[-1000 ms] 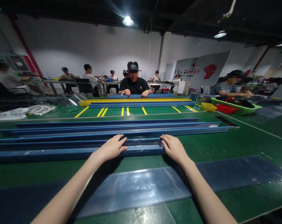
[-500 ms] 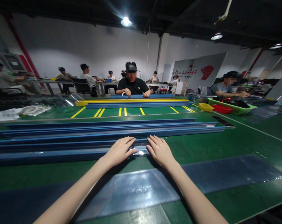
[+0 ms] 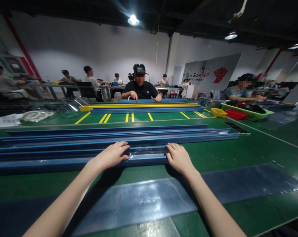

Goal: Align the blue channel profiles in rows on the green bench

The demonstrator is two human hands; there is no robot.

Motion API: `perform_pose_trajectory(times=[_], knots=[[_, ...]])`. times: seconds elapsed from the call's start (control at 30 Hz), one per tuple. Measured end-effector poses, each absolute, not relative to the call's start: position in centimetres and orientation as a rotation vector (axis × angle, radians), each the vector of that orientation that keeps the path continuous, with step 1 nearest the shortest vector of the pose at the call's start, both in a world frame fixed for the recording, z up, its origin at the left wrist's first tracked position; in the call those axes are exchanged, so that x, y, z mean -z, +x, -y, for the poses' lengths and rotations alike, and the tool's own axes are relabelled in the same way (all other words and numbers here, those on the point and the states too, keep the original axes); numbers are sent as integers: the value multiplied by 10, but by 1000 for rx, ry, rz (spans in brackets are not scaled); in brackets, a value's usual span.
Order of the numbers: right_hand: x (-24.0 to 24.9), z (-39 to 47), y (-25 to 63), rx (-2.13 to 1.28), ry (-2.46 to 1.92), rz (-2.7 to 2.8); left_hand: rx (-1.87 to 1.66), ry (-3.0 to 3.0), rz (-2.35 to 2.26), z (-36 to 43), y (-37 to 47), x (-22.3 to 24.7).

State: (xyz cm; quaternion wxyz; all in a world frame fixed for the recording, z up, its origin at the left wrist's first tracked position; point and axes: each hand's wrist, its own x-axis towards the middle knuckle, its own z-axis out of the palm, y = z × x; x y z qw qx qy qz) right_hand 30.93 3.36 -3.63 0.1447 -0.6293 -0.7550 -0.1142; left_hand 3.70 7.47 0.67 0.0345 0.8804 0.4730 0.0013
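My left hand [image 3: 113, 154] grips the nearest long blue channel strip [image 3: 147, 159], thumb on its near side and fingers over the top. Near the strip's right end, my right hand [image 3: 179, 158] holds it the same way. Shiny clear film shows in the channel between my hands. Behind it lie several more blue strips [image 3: 149, 140], roughly parallel. A flat bluish transparent sheet [image 3: 149, 200] lies on the green table under my forearms.
A dark phone [image 3: 237, 128] rests at the right, beyond the strips. Farther back are a yellow tray [image 3: 218, 113], a red tray [image 3: 236, 114] and a green basin [image 3: 256, 115]. Across the table a person in black [image 3: 141, 89] handles another blue strip near a yellow bar [image 3: 144, 106].
My hands have moved apart along the near strip, the left one to the left and the right one to the right. More of the strip shows between them.
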Motion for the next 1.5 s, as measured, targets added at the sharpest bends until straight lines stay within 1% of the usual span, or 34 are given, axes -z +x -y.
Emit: perform_pose_trajectory(times=[0.1, 0.17, 0.4, 0.5, 0.6, 0.77, 0.87, 1.0, 1.1, 1.2, 1.33, 1.5], knots=[[41, -33, 297, 375, -1752, 2201, -185, 2749, -1403, -72, 47, -3], [45, -33, 289, 397, -1686, 2231, -240, 2764, -1348, -68, 57, 1], [47, -32, 284, 353, -1592, 2274, -256, 2830, -1238, -62, 76, 22], [39, -32, 295, 269, -1583, 2189, -235, 2828, -1251, -64, 74, 25], [26, -34, 313, 187, -1576, 1970, -259, 2837, -1241, -66, 71, 25], [9, -42, 347, -79, -1550, 1623, -426, 2878, -1181, -62, 73, 18], [6, -49, 360, -201, -1685, 1653, -509, 2905, -1090, -52, 81, 14], [15, -59, 369, -375, -1800, 1873, -513, 2999, -970, -40, 97, 15], [25, -63, 373, -609, -1751, 1977, -511, 3083, -938, -37, 106, 21], [34, -65, 377, -748, -1662, 1989, -514, 3179, -963, -40, 112, 27], [45, -63, 379, -837, -1493, 1869, -556, 3284, -974, -45, 115, 36], [59, -61, 375, -828, -1425, 1778, -771, 3339, -1009, -46, 112, 52]])
